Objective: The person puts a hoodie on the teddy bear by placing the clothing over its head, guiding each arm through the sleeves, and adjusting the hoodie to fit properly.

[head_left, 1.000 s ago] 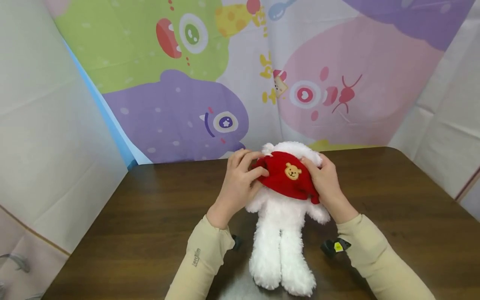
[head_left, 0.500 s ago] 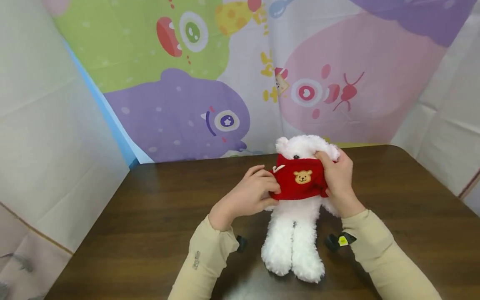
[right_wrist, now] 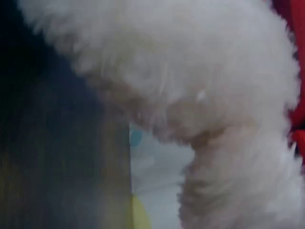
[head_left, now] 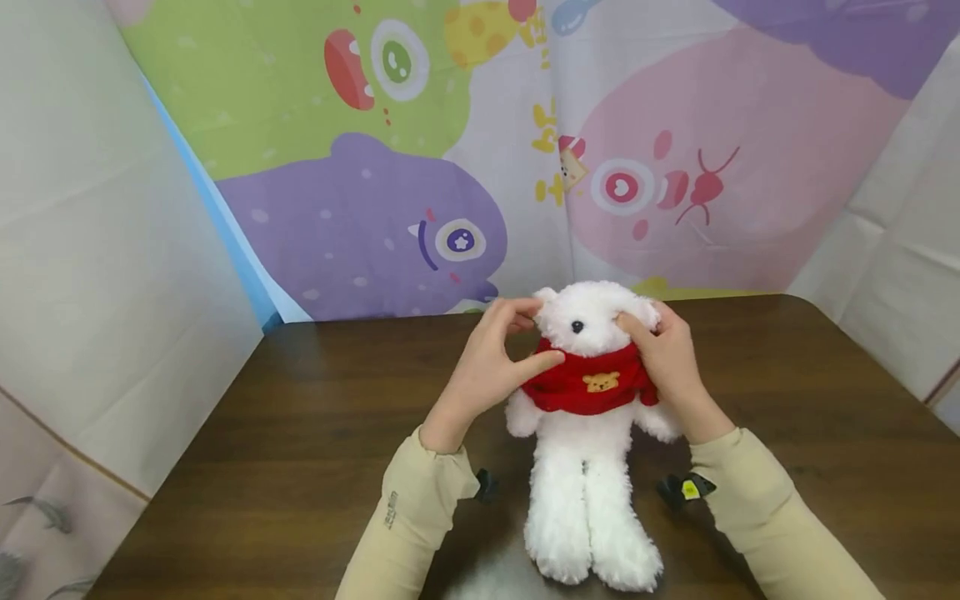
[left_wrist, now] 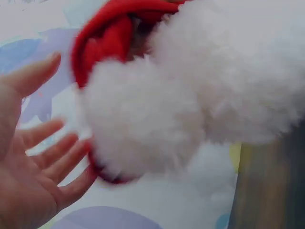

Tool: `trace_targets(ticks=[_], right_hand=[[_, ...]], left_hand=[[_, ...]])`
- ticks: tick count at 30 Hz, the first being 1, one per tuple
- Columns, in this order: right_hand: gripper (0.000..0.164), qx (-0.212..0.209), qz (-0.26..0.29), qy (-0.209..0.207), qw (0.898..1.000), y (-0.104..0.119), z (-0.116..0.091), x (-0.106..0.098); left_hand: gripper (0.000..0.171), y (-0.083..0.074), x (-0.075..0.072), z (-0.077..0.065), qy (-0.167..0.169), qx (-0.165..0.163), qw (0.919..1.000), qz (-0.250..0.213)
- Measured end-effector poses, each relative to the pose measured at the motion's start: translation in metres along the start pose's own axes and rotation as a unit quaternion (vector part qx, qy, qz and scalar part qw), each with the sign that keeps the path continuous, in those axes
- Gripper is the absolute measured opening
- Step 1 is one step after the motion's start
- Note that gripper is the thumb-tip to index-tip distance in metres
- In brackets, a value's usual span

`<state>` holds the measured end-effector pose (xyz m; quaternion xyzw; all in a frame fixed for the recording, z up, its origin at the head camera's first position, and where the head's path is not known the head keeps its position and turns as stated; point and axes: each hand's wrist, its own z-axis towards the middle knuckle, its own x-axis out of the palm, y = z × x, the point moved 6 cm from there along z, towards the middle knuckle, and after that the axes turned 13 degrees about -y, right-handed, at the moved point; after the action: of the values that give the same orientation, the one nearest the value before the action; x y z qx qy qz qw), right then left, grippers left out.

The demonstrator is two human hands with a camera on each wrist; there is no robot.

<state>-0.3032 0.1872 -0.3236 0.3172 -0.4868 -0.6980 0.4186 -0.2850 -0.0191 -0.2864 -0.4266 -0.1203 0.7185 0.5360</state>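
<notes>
A white fluffy plush bear (head_left: 577,442) is held upright, facing me, legs hanging toward the near side. Around its neck and upper chest sits a red garment (head_left: 570,390) with a tan bear-face patch (head_left: 602,382). One black eye shows; the other is behind my right thumb. My right hand (head_left: 671,358) grips the side of the bear's head by its right-hand ear. My left hand (head_left: 487,362) has its thumb over the garment's upper edge and its fingers near the other ear. In the left wrist view that hand (left_wrist: 43,176) is spread beside the bear's white fur (left_wrist: 143,119).
Beneath the bear is a dark wooden table (head_left: 337,433). A printed cartoon cloth (head_left: 375,225) hangs behind its far edge, with pale cloth panels (head_left: 105,233) at both sides. Black straps (head_left: 686,490) show at the wrists.
The red garment has slid from over the bear's face down to its neck, uncovering an eye. My left hand has let go of the garment's side and moved up beside the head.
</notes>
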Motion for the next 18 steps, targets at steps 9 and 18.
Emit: trace_targets(ticks=[9,18], right_hand=[[0.039,-0.098,-0.113,0.100,0.984,0.014,-0.023,0.023],[0.045,-0.091,-0.040,0.202,0.974,0.020,-0.035,0.031]], left_hand=[[0.076,0.012,0.002,-0.001,0.040,-0.017,0.9982,0.040],[0.051,0.017,0.003,-0.003,-0.022,-0.075,0.9966,0.028]])
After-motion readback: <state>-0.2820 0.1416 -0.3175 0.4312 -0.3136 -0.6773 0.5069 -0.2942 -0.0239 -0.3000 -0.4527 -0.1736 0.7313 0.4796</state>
